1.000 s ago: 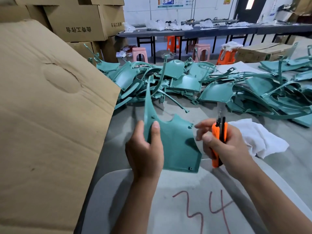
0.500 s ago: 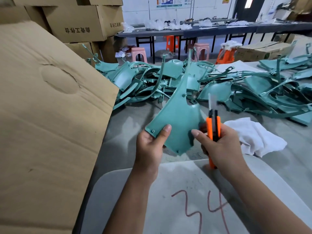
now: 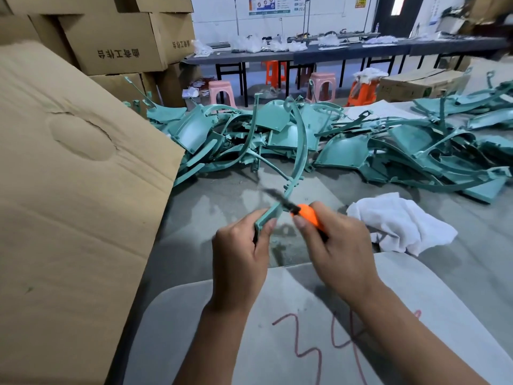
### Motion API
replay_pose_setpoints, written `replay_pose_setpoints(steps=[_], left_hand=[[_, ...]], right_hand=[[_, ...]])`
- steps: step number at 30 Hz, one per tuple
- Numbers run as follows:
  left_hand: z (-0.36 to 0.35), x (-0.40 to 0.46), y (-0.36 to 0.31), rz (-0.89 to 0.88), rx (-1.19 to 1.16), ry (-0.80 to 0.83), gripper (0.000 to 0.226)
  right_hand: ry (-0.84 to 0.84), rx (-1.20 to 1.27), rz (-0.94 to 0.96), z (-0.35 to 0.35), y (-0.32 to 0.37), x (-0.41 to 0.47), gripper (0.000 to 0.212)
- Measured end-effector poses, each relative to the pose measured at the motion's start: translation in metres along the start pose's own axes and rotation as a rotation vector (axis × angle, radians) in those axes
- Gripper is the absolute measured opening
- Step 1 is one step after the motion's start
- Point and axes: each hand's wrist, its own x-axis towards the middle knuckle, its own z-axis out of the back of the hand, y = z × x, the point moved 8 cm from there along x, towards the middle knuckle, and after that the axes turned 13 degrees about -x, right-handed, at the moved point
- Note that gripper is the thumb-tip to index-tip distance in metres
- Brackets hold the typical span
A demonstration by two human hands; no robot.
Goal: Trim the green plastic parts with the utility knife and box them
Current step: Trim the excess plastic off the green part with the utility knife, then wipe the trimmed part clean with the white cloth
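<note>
Your left hand (image 3: pixel 241 245) grips the part (image 3: pixel 298 151), your right (image 3: pixel 337 243) the knife (image 3: pixel 304 212); a box flap (image 3: pixel 77 190) crowds left, cloth (image 3: pixel 399 220) right, pile (image 3: pixel 347 140) behind.

left hand (image 3: pixel 241 247) gripping green part (image 3: pixel 297 159), right hand (image 3: pixel 337 243) holding utility knife (image 3: pixel 306 212) against it

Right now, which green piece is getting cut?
The curved green part that the left hand holds up; the right hand's knife touches it. The others lie piled behind.
</note>
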Motion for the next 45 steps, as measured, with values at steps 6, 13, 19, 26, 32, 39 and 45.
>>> replay_pose_setpoints(steps=[6,13,19,26,32,39,45], left_hand=[[-0.001,0.000,0.009,0.069,-0.091,0.025,0.022],[-0.001,0.004,0.023,0.210,-0.236,0.126,0.014],[0.008,0.008,0.030,0.303,-0.390,0.253,0.027],[0.011,0.007,0.035,0.362,-0.477,0.353,0.026],[0.027,0.006,0.052,0.433,-0.610,0.204,0.018],[0.031,0.005,0.069,0.603,-0.773,-0.171,0.034],[0.032,0.005,0.068,0.511,-0.668,-0.115,0.023]], right_hand=[[-0.077,-0.047,-0.214,0.013,-0.041,0.001,0.042],[0.015,0.014,0.039,0.002,-0.005,0.002,0.033],[-0.031,-0.048,-0.258,0.016,-0.062,0.004,0.043],[-0.050,-0.204,-0.442,0.023,-0.105,0.003,0.045],[0.094,-0.394,-0.528,0.016,-0.119,0.000,0.046],[0.415,-0.433,-0.084,-0.032,-0.038,-0.004,0.051],[0.143,-0.506,-0.374,0.006,-0.081,0.004,0.049]])
